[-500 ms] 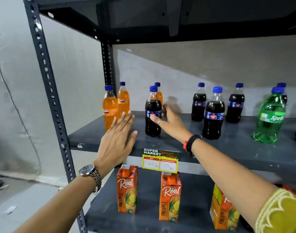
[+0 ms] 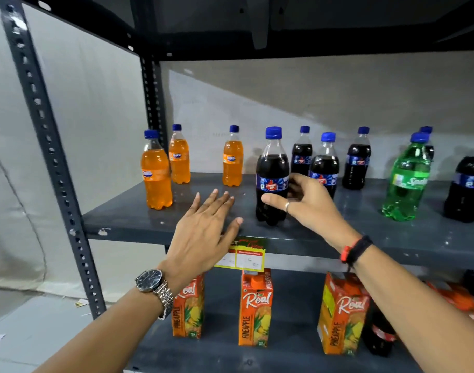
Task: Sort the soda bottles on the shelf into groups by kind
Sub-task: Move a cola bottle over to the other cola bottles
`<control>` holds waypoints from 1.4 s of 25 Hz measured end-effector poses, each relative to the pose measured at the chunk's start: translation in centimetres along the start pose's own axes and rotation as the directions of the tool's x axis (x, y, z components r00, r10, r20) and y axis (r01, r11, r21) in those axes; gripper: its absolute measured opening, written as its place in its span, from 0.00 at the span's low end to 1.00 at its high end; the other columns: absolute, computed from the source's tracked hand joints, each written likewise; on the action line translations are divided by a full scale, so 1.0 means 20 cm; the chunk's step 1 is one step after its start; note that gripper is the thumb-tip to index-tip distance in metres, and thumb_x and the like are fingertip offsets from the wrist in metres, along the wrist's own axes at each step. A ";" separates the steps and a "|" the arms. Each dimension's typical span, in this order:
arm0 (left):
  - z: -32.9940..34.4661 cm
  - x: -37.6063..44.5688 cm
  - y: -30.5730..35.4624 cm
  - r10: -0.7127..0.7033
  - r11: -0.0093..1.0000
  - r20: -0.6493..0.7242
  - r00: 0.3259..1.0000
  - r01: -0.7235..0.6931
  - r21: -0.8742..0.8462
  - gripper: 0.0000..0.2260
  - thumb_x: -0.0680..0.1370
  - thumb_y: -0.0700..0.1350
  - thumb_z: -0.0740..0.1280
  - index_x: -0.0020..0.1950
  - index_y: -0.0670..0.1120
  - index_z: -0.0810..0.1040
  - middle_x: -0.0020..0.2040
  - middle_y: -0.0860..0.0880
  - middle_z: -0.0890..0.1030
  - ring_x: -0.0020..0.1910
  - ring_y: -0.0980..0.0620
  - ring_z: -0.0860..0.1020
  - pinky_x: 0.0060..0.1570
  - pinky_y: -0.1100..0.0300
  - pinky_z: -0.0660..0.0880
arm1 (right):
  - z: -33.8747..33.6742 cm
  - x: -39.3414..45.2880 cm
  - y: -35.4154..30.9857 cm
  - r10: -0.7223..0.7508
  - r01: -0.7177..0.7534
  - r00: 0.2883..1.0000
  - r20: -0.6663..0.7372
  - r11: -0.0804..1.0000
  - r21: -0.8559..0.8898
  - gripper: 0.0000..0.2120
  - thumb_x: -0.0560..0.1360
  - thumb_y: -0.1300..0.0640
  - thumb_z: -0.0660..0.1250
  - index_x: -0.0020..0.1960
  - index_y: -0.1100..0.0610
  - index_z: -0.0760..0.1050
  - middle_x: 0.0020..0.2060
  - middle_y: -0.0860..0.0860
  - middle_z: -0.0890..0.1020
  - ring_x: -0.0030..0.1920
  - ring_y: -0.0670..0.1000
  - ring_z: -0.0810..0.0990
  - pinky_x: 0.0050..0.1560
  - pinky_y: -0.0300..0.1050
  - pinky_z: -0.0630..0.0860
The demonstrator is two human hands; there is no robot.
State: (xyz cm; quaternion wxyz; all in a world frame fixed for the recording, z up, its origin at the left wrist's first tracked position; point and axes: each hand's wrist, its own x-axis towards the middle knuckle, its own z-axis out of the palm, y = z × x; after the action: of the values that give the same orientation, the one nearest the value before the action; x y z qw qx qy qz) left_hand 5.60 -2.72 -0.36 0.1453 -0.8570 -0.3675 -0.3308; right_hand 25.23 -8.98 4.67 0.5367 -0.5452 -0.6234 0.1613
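Gripping a blue-capped dark cola bottle [image 2: 272, 176] upright, right hand [image 2: 308, 203]; left hand [image 2: 206, 227] flat, empty

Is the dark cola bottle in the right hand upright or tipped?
Upright. The dark cola bottle with the blue cap stands on the grey metal shelf, cap straight above base, right hand wrapped around its label.

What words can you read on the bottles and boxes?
"Real" and "PINEAPPLE": middle juice carton, also the left carton and right carton.
"Sprite", partly cut off: green bottle.
Orange bottle labels: too blurred.
Cola bottle label in the right hand: too blurred.
Yellow price tag: too blurred.
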 end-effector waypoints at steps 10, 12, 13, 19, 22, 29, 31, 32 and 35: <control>0.24 0.21 0.47 0.036 0.999 0.155 0.987 -0.033 -0.026 0.34 0.73 0.61 0.38 0.72 0.46 0.63 0.73 0.49 0.66 0.74 0.54 0.59 0.72 0.52 0.53 | -0.64 -0.24 0.21 0.153 -0.155 0.964 -0.219 0.988 0.009 0.19 0.64 0.55 0.77 0.54 0.54 0.78 0.48 0.45 0.84 0.48 0.41 0.82 0.48 0.31 0.76; 0.26 0.22 0.50 0.009 1.000 0.181 0.983 -0.005 -0.025 0.36 0.72 0.61 0.37 0.72 0.46 0.63 0.74 0.49 0.65 0.74 0.54 0.59 0.72 0.52 0.54 | -0.67 -0.21 0.25 0.183 -0.184 0.949 -0.256 0.983 0.022 0.22 0.64 0.55 0.77 0.56 0.55 0.77 0.51 0.48 0.84 0.49 0.43 0.82 0.53 0.36 0.76; 0.27 0.23 0.51 -0.006 1.000 0.196 0.981 0.012 -0.028 0.37 0.71 0.61 0.36 0.72 0.46 0.62 0.74 0.49 0.64 0.74 0.54 0.59 0.71 0.52 0.54 | -0.68 -0.19 0.27 0.189 -0.191 0.944 -0.269 0.981 0.020 0.22 0.64 0.55 0.77 0.57 0.55 0.77 0.51 0.49 0.84 0.49 0.43 0.82 0.55 0.37 0.76; 0.25 0.21 0.51 -0.053 0.998 0.194 0.980 0.058 -0.025 0.38 0.69 0.61 0.35 0.73 0.48 0.62 0.75 0.51 0.61 0.74 0.55 0.58 0.72 0.54 0.54 | -0.67 -0.15 0.31 0.134 -0.169 0.934 -0.333 0.983 -0.079 0.24 0.65 0.53 0.76 0.60 0.54 0.74 0.48 0.45 0.81 0.45 0.34 0.77 0.42 0.22 0.72; 0.24 0.21 0.52 -0.057 0.998 0.179 0.982 0.063 -0.026 0.37 0.70 0.61 0.36 0.72 0.48 0.64 0.74 0.50 0.63 0.73 0.54 0.60 0.71 0.54 0.55 | -0.66 -0.15 0.32 0.097 -0.142 0.919 -0.382 0.986 -0.091 0.27 0.65 0.54 0.76 0.61 0.56 0.73 0.48 0.46 0.80 0.44 0.33 0.76 0.40 0.20 0.71; 0.25 0.20 0.51 -0.050 0.998 0.189 0.981 0.056 -0.027 0.36 0.71 0.61 0.36 0.72 0.48 0.64 0.74 0.50 0.64 0.73 0.54 0.61 0.71 0.55 0.56 | -0.67 -0.20 0.30 0.001 -0.128 0.899 -0.437 0.957 -0.261 0.31 0.64 0.48 0.76 0.63 0.56 0.72 0.52 0.47 0.81 0.48 0.41 0.78 0.44 0.22 0.71; 0.25 0.20 0.51 -0.044 0.998 0.188 0.981 0.052 -0.035 0.36 0.71 0.61 0.37 0.72 0.47 0.65 0.73 0.50 0.65 0.73 0.53 0.62 0.71 0.54 0.57 | -0.71 -0.22 0.28 -0.104 -0.078 0.850 -0.517 0.945 -0.318 0.30 0.65 0.47 0.74 0.62 0.57 0.72 0.51 0.46 0.79 0.46 0.43 0.79 0.41 0.24 0.73; 0.25 0.20 0.52 -0.044 0.998 0.184 0.982 0.050 -0.032 0.36 0.71 0.60 0.37 0.72 0.47 0.65 0.73 0.49 0.65 0.72 0.52 0.62 0.71 0.53 0.57 | -0.74 -0.23 0.28 -0.184 -0.033 0.794 -0.579 0.938 -0.344 0.27 0.66 0.47 0.74 0.61 0.57 0.71 0.50 0.47 0.78 0.45 0.45 0.79 0.41 0.27 0.75; 0.24 0.20 0.53 -0.045 0.998 0.181 0.982 0.050 -0.026 0.36 0.71 0.59 0.37 0.70 0.46 0.67 0.72 0.49 0.67 0.72 0.52 0.64 0.70 0.52 0.59 | -0.85 -0.22 0.31 -0.246 -0.061 0.699 -0.672 0.915 -0.398 0.27 0.68 0.51 0.73 0.61 0.59 0.69 0.53 0.53 0.76 0.51 0.51 0.77 0.52 0.44 0.77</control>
State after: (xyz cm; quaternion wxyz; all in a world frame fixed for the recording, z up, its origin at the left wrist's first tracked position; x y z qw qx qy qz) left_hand 17.53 -5.58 -1.34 0.0905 -0.8765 -0.3943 -0.2608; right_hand 41.94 -17.15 3.96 0.6225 -0.6276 -0.4145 -0.2163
